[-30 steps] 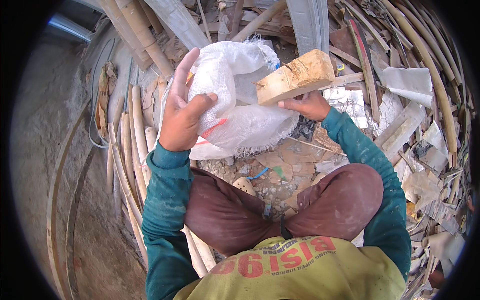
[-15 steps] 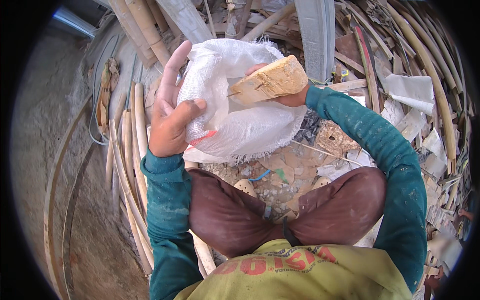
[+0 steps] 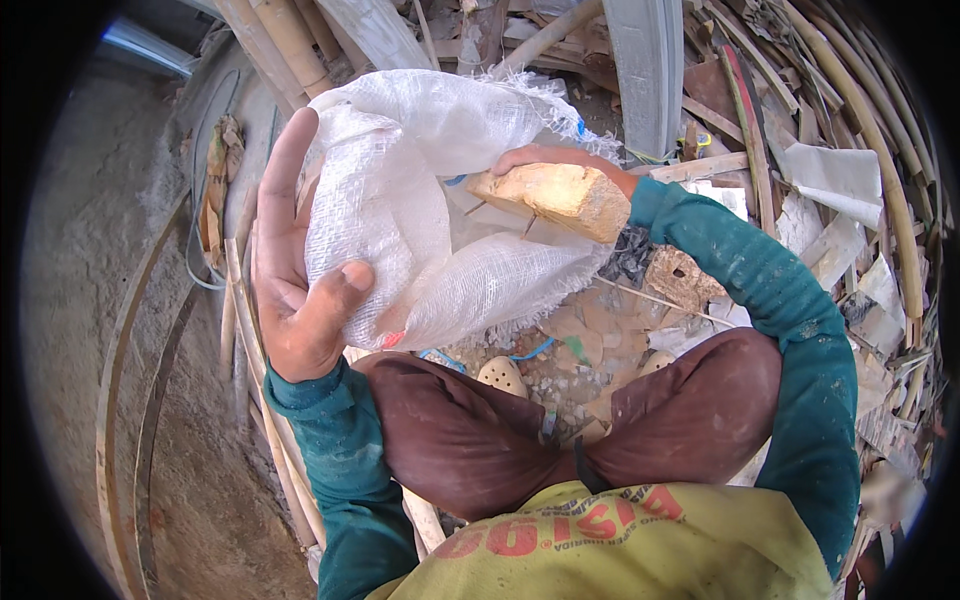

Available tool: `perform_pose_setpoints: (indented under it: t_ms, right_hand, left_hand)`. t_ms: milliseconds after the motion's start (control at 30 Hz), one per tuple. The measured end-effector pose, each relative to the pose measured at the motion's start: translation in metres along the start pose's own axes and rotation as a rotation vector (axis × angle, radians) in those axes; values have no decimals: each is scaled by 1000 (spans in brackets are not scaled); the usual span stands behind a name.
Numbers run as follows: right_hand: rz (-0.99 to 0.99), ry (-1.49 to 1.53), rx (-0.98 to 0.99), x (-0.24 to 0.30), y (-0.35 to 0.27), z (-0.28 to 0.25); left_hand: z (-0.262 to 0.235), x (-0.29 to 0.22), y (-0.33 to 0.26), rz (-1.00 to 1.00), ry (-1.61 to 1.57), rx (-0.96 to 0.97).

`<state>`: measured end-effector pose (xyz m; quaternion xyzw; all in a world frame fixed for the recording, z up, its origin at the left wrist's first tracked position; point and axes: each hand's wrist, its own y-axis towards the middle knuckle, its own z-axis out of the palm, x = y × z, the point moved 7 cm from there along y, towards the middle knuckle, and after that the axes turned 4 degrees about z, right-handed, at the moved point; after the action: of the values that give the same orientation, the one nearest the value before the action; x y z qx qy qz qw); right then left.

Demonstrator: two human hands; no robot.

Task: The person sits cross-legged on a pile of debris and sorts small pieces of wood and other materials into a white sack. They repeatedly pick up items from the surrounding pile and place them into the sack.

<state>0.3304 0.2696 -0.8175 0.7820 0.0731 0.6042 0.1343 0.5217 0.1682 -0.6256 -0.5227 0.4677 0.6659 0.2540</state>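
Note:
A white woven plastic sack [image 3: 365, 185] with a frayed edge and a small red mark hangs in front of me, its mouth spread. At the sack's left side is my left hand [image 3: 300, 325], thumb against the near face and fingers stretched up along the outside, gripping it between them. My right hand [image 3: 585, 160] holds a short block of rough wood [image 3: 565, 195] over the sack's mouth. Two nails stick out from the block's lower side. The block partly hides the right hand's palm and thumb.
Bamboo poles [image 3: 275, 45] lean at the back, beside a grey metal channel [image 3: 645, 80]. A rough wood piece with a hole [image 3: 685, 278] lies right of the sack. Scrap wood and torn sheets [image 3: 830, 180] pile up at the right; long strips [image 3: 130, 350] lie on the left.
My left hand has moved left and drawn the sack's side with it, widening the mouth. The block in my right hand has shifted slightly right and down and tilted, with its nails pointing more downward.

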Motion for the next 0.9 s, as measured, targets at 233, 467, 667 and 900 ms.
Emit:
perform_pose_setpoints:
  t_ms: [233,467,667,900]
  right_hand:
    - [-25,-301,53,1,30,31]
    - [195,-128,17,-15,18,8]
    - [-65,-310,149,-22,53,65]
    - [499,-584,-17,-120,67,47]
  left_hand:
    - [4,-7,-1,99,-187,-104]
    - [-9,-17,-10,-14,164,-196]
    - [22,-13,-15,-9,-9,-262]
    - [2,-27,-21,66,25,-228]
